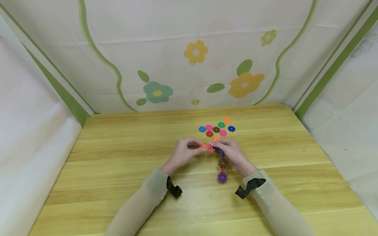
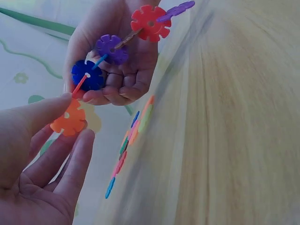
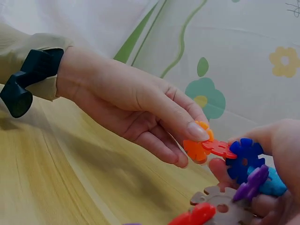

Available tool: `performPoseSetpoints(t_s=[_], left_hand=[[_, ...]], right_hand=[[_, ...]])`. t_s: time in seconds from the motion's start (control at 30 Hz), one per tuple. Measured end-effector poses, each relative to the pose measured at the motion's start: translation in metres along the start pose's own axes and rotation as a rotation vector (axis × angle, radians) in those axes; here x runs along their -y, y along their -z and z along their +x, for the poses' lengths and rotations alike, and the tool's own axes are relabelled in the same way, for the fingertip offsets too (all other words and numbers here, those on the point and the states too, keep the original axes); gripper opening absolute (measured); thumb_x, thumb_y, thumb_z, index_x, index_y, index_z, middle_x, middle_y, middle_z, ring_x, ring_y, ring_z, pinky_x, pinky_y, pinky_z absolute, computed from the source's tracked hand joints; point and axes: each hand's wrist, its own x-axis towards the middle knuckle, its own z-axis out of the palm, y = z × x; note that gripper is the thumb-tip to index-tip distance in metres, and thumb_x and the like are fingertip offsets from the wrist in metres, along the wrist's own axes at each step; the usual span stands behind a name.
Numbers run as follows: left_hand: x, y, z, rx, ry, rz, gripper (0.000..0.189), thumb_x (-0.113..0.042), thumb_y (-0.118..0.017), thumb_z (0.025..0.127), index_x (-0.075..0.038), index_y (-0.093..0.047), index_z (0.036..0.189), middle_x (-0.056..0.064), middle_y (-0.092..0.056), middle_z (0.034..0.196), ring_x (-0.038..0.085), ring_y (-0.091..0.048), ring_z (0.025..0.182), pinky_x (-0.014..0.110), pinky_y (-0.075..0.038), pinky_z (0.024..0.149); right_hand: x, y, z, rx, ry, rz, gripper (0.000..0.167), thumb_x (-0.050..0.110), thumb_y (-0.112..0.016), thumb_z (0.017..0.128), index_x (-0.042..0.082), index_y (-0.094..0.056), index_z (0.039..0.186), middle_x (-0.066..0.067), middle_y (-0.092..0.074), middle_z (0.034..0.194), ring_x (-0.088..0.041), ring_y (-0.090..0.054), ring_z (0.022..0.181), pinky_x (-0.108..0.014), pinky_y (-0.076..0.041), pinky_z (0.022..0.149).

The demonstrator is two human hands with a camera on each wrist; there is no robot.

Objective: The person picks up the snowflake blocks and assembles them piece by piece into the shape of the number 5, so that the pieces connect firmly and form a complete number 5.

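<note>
My left hand pinches an orange slotted flower disc between thumb and fingers. A red disc is slotted to it at an angle, beside the right thumb in the head view. My right hand grips the joined chain around the dark blue disc, palm partly behind it. From there the chain runs through a light blue disc, a purple disc, a brown disc and another red disc. A second purple disc forms the end hanging toward the body.
Loose discs lie flat on the wooden table beyond the hands, among them a light blue one, a green one and a dark blue one. A flower-printed cloth rises behind the table's far edge.
</note>
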Motion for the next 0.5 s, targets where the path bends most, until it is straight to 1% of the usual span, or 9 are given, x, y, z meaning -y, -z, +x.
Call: performPoseSetpoints(t_s=[0.1,0.17,0.3,0.37,0.5], left_hand=[[0.0003,-0.0004,-0.0002,-0.011,0.001,-0.004,0.015,-0.009,-0.082,0.087,-0.002,-0.076,0.100,0.008,-0.075,0.098,0.023,-0.071,0.089,0.029,-0.058,0.079],[0.0009,0.0004,-0.0009,-0.019,-0.005,-0.014,0.015,-0.012,-0.082,0.088,-0.005,-0.077,0.099,0.006,-0.075,0.099,0.020,-0.071,0.089,0.030,-0.058,0.079],[0.0010,0.0033,-0.0017,-0.022,0.007,-0.026,0.011,-0.013,-0.080,0.090,-0.008,-0.078,0.100,0.002,-0.075,0.099,0.019,-0.070,0.090,0.032,-0.058,0.079],[0.0011,0.0047,-0.0019,-0.015,0.016,-0.031,0.011,-0.013,-0.079,0.091,-0.008,-0.077,0.101,0.002,-0.075,0.099,0.021,-0.071,0.091,0.034,-0.058,0.079],[0.0009,0.0068,-0.0018,0.008,0.033,-0.054,0.010,-0.013,-0.076,0.094,-0.007,-0.075,0.102,0.006,-0.075,0.100,0.029,-0.071,0.094,0.041,-0.059,0.081]], right_hand=[[0.0006,-0.0008,-0.0007,0.041,0.016,0.013,0.030,0.033,-0.072,0.097,0.003,-0.077,0.098,-0.006,-0.067,0.094,-0.025,-0.053,0.094,-0.039,-0.041,0.087],[0.0007,0.0000,-0.0007,0.079,0.036,0.019,0.030,0.032,-0.073,0.096,0.003,-0.077,0.100,-0.007,-0.068,0.096,-0.026,-0.055,0.094,-0.039,-0.042,0.086],[0.0013,0.0027,-0.0009,0.154,0.074,0.031,0.026,0.024,-0.071,0.098,-0.001,-0.075,0.101,-0.010,-0.068,0.096,-0.027,-0.057,0.091,-0.036,-0.046,0.083],[0.0021,0.0038,-0.0010,0.168,0.064,0.043,0.024,0.022,-0.068,0.099,-0.001,-0.074,0.100,-0.012,-0.068,0.095,-0.027,-0.058,0.088,-0.034,-0.048,0.081],[0.0046,0.0044,-0.0014,0.173,0.016,0.064,0.027,0.027,-0.065,0.101,0.002,-0.073,0.097,-0.015,-0.067,0.092,-0.026,-0.060,0.084,-0.033,-0.049,0.077]])
